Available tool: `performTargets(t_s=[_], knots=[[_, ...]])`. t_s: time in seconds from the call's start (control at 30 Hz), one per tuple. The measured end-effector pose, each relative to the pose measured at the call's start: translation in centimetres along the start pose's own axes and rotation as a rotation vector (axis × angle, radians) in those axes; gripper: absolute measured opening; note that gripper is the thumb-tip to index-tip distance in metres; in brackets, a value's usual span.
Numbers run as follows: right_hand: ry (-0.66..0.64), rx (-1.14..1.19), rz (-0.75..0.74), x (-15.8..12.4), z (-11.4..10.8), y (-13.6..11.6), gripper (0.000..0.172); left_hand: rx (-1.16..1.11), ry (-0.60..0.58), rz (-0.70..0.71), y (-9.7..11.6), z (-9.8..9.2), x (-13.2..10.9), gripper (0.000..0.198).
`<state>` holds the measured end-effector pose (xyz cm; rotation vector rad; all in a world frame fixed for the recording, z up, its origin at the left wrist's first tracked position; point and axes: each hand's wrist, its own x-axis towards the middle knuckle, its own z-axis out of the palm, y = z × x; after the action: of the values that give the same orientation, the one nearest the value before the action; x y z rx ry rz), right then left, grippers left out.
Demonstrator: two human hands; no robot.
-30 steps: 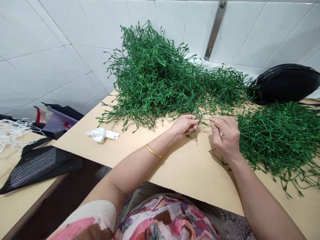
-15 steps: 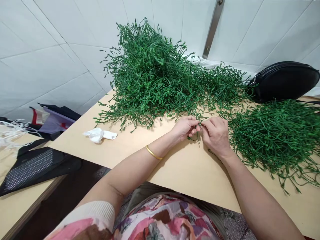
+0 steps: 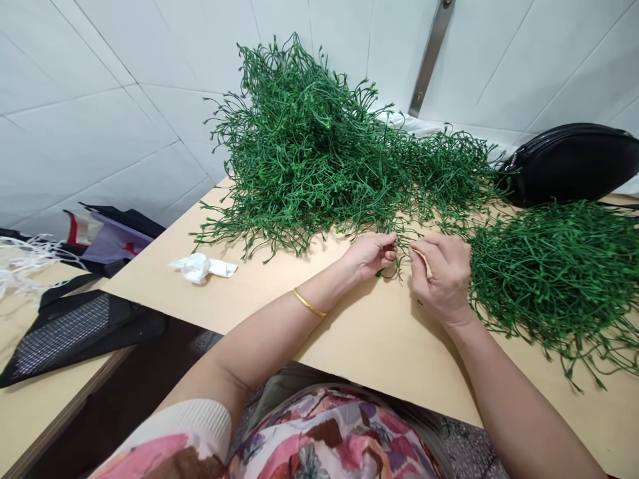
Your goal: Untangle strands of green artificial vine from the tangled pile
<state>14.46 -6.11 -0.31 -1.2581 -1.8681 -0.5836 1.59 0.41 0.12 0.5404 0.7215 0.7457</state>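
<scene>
My left hand [image 3: 372, 257] is closed in a pinch on a thin green artificial plant stem [image 3: 399, 267], which hangs down from the fingertips above the table. A short gap to the right is my right hand [image 3: 443, 276], its fingers curled and thumb near the forefinger; what sits between these fingertips, if anything, is too small to make out. Just beyond both hands rises a large tangled pile of green artificial stems [image 3: 309, 146] with small budded tips. Beside my right hand lies a second heap of the same stems [image 3: 559, 266].
A crumpled white tissue [image 3: 200, 267] lies on the light wooden table [image 3: 279, 293] at left. A black bag [image 3: 574, 163] stands at the back right against the tiled wall [image 3: 150, 133]. On another surface at far left are a black mesh bag [image 3: 64, 332] and white strands [image 3: 30, 263].
My right hand has moved a little to the right, away from my left hand, so a gap shows between the fingertips. The left hand stays nearly in place.
</scene>
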Motion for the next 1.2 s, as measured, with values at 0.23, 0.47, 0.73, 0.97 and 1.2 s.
performTargets(t_s=[0.23,0.47,0.73,0.97,1.2], knots=[[-0.166,0.074,0.130,-0.6,1.4,0.7,0.008,0.007,-0.052,-0.120,0.0,-0.1,-0.1,0.024],[-0.153,0.021,0.110,-0.5,1.1,0.7,0.006,0.079,-0.042,0.009,-0.4,-0.2,-0.1,0.018],[-0.180,-0.017,0.158,-0.3,1.4,0.4,0.009,0.103,-0.039,0.055,-0.7,-0.2,0.0,0.017],[-0.204,0.082,0.202,-0.4,1.7,0.3,0.004,0.172,0.024,0.165,-0.9,0.0,-0.2,0.018],[-0.223,0.047,0.211,-0.4,1.9,0.3,0.013,0.152,-0.002,0.173,-0.9,0.1,-0.2,0.020]])
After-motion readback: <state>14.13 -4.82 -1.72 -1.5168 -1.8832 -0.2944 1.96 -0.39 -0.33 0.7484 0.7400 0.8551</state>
